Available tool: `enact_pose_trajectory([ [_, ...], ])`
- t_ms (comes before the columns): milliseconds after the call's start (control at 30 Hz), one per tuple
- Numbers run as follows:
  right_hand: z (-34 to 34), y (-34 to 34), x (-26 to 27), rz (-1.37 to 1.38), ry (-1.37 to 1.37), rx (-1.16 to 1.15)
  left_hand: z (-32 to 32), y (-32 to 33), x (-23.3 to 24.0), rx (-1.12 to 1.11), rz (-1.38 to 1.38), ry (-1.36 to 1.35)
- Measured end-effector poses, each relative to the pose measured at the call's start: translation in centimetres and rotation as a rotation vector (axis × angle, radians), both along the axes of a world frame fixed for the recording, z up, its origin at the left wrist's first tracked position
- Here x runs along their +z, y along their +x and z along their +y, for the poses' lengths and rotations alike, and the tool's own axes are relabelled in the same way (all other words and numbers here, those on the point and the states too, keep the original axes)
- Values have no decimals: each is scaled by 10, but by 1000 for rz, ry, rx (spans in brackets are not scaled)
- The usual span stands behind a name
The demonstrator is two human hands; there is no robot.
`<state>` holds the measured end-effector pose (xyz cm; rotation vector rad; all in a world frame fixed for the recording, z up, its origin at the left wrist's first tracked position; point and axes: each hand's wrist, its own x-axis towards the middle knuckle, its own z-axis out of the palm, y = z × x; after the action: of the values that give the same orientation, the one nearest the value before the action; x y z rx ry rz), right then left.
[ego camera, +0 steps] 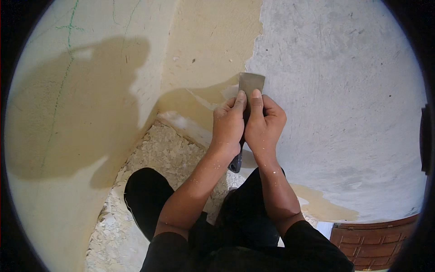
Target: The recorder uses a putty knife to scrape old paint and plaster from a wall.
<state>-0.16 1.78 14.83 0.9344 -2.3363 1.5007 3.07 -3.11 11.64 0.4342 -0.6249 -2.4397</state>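
A paint scraper (251,80) with a wide metal blade and a black handle is gripped by both hands, its blade pointing up the picture. My left hand (228,120) closes around it from the left, thumb along the lower blade. From the other side my right hand (266,124) holds it the same way. The blade's edge lies at the border between yellowish old paint (210,40) and the bared grey wall surface (333,85). Whether the edge touches the wall, I cannot tell. Pale flakes cling to both forearms.
A cream wall (40,102) with green marks meets the scraped wall at a corner on the left. Paint flakes (170,146) cover the floor around my legs. A brown panelled wooden door (373,241) stands at lower right, a dark object (425,139) at the right rim.
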Motion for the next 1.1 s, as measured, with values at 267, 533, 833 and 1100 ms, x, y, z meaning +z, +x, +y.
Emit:
enact_pose_trajectory([
  [267,5,-8,-4,22,-9,-32,10,-6,-3,40,-35,9],
  [533,2,0,-4,22,28,-66,1,-1,-1,-36,-47,141],
  [833,8,2,-10,-41,-42,-34,11,5,2,-57,-95,128],
  [1100,5,5,-5,-53,-46,-16,5,3,-2,-26,-53,98],
])
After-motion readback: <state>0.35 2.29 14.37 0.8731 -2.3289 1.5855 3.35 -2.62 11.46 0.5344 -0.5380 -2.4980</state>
